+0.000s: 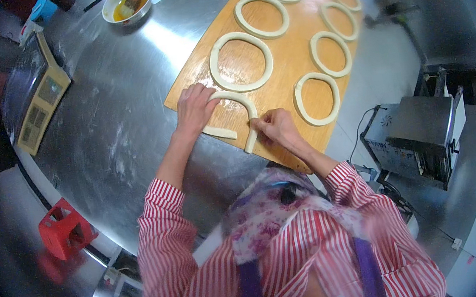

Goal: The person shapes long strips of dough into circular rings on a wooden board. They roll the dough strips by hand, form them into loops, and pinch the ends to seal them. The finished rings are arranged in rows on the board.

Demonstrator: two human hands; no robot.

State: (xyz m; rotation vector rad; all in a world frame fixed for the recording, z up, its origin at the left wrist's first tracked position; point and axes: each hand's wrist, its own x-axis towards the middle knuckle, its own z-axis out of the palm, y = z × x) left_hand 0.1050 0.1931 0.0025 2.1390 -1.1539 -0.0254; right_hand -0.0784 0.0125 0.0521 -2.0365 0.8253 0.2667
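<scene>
A pale strip of dough lies bent into an open loop at the near end of a wooden board, its two ends apart. My left hand rests over the left side of the loop, fingers curled onto the dough. On the right side, my right hand pinches the strip between thumb and fingers near its free end. Just beyond the loop lies a closed dough ring. Another ring sits to the right of my right hand. Several more rings run in two rows toward the board's far end.
The board lies on a steel table with white, flour-like smears. A bowl with yellow liquid and a brush stands at the far left. A metal machine is at the right, a red stool at the lower left.
</scene>
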